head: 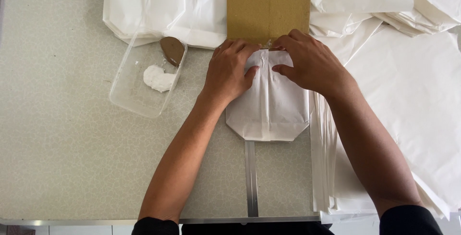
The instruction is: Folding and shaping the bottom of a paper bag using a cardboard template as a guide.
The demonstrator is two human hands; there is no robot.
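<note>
1 folded white paper bag (271,105) lies mid-surface, long axis 12 to 6 o'clock, chamfered end toward 6. 2 hands press its 12 o'clock edge: left hand (229,72) flat, fingers curled on the fold; right hand (307,62) pinching the paper. 1 brown board (269,7) at 12, 1 clear tray (126,88) holding white paste (158,78) at 9, 1 metal strip (251,177) at 6.

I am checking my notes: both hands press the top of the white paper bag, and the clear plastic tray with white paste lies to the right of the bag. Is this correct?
Not quite. In the head view, the clear plastic tray with white paste lies to the left of the white paper bag. Both the left hand and right hand do press its top.
</note>
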